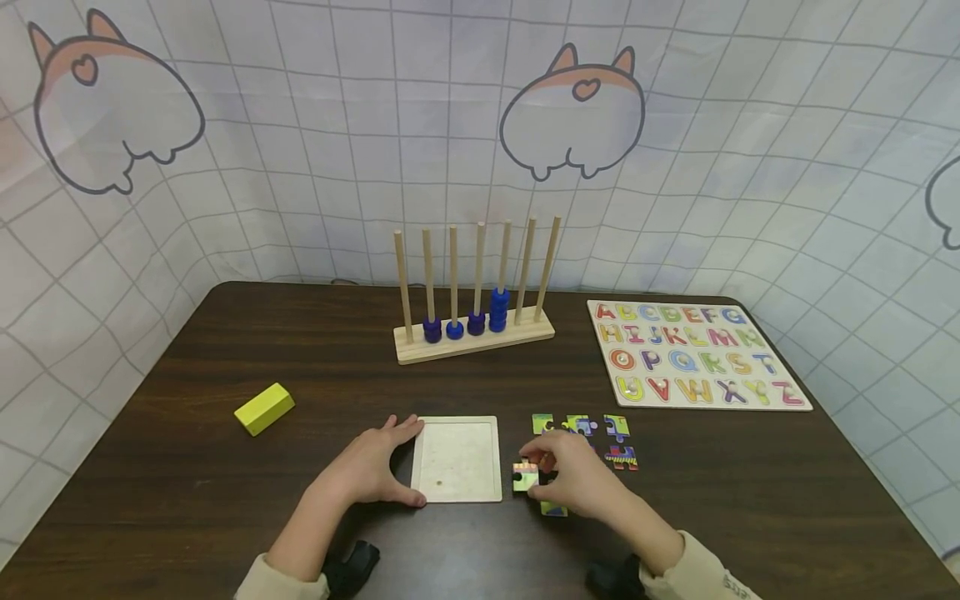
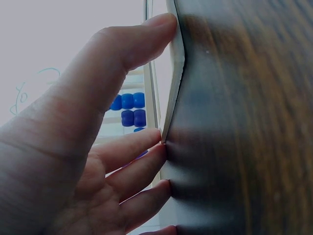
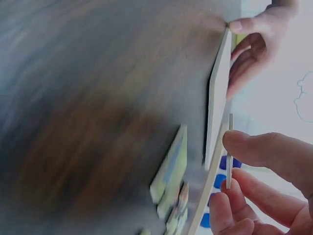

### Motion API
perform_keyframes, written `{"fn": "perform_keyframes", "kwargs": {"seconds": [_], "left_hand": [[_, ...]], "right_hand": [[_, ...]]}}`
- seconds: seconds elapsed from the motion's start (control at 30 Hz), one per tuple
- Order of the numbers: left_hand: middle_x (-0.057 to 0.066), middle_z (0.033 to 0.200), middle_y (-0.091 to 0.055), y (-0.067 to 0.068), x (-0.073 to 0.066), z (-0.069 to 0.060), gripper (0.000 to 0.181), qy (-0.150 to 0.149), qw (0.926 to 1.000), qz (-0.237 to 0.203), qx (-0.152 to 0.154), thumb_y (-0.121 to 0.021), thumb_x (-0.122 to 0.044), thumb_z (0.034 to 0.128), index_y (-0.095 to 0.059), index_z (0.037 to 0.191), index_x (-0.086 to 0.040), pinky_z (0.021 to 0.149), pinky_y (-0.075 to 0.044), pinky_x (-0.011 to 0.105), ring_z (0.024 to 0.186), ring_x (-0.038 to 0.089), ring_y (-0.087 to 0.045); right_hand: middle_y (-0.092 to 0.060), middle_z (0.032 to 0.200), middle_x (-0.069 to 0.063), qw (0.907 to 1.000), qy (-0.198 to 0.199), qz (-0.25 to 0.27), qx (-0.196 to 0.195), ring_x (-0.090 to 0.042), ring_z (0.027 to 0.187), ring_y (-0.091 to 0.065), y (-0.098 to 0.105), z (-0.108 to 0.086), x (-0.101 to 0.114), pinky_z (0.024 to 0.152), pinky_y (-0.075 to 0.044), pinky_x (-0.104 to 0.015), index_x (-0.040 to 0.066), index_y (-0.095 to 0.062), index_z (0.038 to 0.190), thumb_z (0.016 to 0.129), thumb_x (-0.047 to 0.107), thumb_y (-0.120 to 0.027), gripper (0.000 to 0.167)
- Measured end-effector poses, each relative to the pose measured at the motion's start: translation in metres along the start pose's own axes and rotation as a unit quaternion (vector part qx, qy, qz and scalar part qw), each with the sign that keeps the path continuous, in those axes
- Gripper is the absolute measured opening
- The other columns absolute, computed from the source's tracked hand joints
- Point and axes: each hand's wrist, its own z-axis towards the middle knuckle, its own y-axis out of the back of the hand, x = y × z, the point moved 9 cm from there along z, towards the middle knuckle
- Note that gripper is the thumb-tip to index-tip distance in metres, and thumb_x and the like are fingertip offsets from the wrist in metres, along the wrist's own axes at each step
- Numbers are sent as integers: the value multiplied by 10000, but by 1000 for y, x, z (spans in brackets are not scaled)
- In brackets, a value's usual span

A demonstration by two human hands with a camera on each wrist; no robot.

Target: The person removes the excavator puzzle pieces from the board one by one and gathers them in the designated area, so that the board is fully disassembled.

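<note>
A square pale wooden puzzle tray (image 1: 456, 460) lies flat on the table. My left hand (image 1: 369, 467) spans its left side, thumb touching the near corner and fingertips the far one. Those fingers (image 2: 142, 171) look spread and fairly straight in the left wrist view. Just right of the tray, my right hand (image 1: 581, 479) pinches a jigsaw piece (image 1: 525, 477) between thumb and fingers. Seen edge-on in the right wrist view, the thin piece (image 3: 229, 171) is held off the table. More jigsaw pieces (image 1: 619, 457) lie around and partly beneath the right hand, which hides some.
A wooden peg stand (image 1: 472, 340) with blue and purple beads stands behind the tray. An alphabet board (image 1: 693, 358) lies at the back right, and a yellow block (image 1: 264, 408) at the left. A patterned cloth wall (image 1: 337, 167) rises behind the dark table (image 1: 330, 358).
</note>
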Motion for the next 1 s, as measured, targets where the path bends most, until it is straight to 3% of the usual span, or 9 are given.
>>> {"fn": "perform_keyframes", "kwargs": {"seconds": [1.0], "left_hand": [[67, 1423, -378, -1, 5, 3, 948, 117, 9999, 9, 25, -865, -380, 560, -449, 1356, -80, 1010, -277, 541, 1337, 325, -247]], "right_hand": [[-575, 836, 30, 9971, -662, -197, -304, -97, 671, -511, 49, -58, -54, 577, -465, -238, 51, -666, 970, 625, 53, -795, 368]]}}
